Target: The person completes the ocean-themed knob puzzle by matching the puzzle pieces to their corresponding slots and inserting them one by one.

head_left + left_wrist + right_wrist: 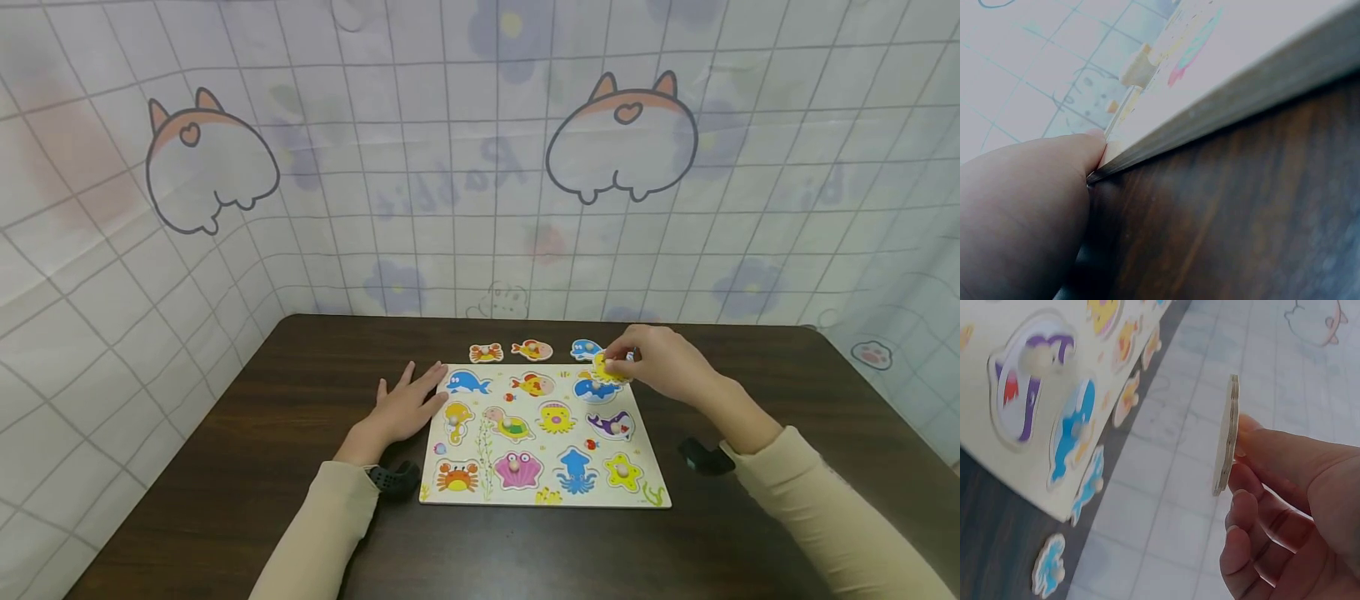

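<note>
My right hand [663, 360] pinches a yellow puzzle piece [606, 369] above the far right corner of the wooden puzzle board [540, 493]. In the right wrist view the piece [1229, 437] stands edge-on, so its picture is hidden. My left hand [401, 408] lies with fingers spread at the board's left edge, touching it. The left wrist view shows its thumb [1079, 153] against the board's edge. Knobbed pieces sit in the board, among them a seahorse [457, 423], a pink shell [517, 472], a starfish [623, 472] and a purple whale [611, 427].
Behind the board lie a loose crab piece [486, 353], a fish piece [532, 350] and a blue whale piece [586, 349]. Another blue piece [1049, 565] lies past the board's corner. A patterned cloth [450, 167] hangs beyond the dark table [225, 467].
</note>
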The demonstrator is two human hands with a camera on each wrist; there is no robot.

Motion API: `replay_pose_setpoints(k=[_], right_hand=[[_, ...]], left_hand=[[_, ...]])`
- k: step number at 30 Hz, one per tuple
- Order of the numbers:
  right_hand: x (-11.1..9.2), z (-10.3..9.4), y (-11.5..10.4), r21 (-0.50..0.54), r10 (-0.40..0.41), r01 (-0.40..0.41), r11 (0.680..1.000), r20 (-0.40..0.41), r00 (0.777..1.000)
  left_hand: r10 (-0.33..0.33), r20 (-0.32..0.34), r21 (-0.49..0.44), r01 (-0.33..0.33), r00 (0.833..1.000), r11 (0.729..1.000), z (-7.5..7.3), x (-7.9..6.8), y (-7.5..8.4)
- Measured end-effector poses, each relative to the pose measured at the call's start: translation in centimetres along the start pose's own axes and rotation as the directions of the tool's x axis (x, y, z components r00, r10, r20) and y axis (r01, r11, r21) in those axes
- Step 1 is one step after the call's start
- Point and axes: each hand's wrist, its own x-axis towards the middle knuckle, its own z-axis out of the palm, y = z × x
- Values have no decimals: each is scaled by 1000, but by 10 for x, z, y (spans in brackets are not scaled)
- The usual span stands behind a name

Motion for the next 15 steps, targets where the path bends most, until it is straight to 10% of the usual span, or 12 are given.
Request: replay_pose_setpoints(k=[15], right_hand=[[10, 37, -14, 43, -58, 54, 998, 120, 991]], left_hand=[[2, -1, 6, -2, 1000, 1000, 0, 0, 0]])
